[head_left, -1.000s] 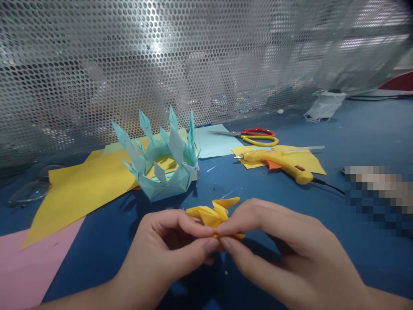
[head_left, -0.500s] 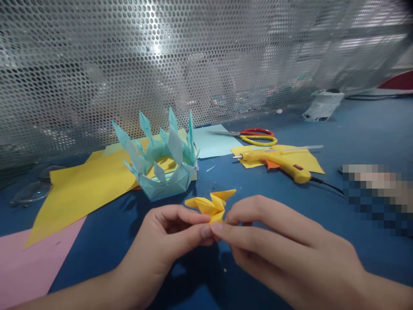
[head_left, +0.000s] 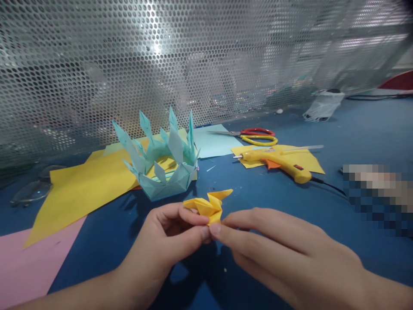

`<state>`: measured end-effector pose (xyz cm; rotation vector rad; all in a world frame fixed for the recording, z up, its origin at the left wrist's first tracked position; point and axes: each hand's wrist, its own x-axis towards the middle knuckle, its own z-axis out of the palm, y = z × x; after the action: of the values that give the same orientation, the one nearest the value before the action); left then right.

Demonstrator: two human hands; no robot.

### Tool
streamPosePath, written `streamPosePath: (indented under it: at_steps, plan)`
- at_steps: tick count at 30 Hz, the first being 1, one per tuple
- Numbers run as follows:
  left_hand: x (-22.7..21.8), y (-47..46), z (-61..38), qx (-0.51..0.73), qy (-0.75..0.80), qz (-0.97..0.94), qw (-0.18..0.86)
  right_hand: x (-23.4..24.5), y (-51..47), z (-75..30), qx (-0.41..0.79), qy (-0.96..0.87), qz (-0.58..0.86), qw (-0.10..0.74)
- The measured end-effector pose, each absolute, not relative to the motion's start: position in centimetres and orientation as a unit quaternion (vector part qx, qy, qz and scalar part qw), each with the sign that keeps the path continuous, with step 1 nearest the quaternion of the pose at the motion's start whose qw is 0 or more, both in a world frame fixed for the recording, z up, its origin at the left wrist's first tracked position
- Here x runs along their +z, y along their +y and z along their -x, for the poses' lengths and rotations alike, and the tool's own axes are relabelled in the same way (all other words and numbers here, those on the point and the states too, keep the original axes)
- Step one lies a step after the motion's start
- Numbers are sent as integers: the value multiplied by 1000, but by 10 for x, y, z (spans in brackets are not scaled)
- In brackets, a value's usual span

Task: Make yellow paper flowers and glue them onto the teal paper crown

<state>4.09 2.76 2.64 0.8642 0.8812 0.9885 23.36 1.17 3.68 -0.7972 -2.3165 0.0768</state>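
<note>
A small folded yellow paper bird is pinched between my hands just above the blue table. My left hand grips its lower left side between thumb and forefinger. From the right, my right hand pinches its lower edge, the thumb tip beside the left thumb; its fingertips are partly hidden behind the paper. One pointed flap rises to the upper right, another reaches left. Directly behind it stands a teal folded-paper crown with tall pointed spikes.
A yellow glue gun lies on yellow paper, its cord trailing right. Scissors rest near pale blue paper. Yellow sheets, pink paper and glasses are at left. A perforated metal panel closes off the back.
The paper bird has shifted slightly left in my hands. My right hand's fingers have lowered and flattened a little, following it left. Everything else stays where it was.
</note>
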Motion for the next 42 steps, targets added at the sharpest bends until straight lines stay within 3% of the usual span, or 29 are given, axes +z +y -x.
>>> streamPosePath:
  at_steps: [9, 16, 22, 29, 35, 42]
  plan:
    - [29, 28, -40, 436, 391, -395, 708, 34, 12, -233, 56, -900, 295, 314]
    - [29, 32, -42, 435, 389, -388, 713, 30, 12, -237, 134, -877, 300, 351]
    - [25, 31, -40, 423, 384, -394, 720, 35, 18, -236, 49, -881, 300, 363]
    - [27, 32, -40, 397, 371, -395, 741, 48, 18, -233, 6, -908, 282, 312]
    - [28, 32, -39, 391, 371, -399, 742, 42, 18, -233, -72, -909, 204, 357]
    - [27, 29, -39, 398, 365, -421, 729, 39, 17, -233, -67, -898, 236, 366]
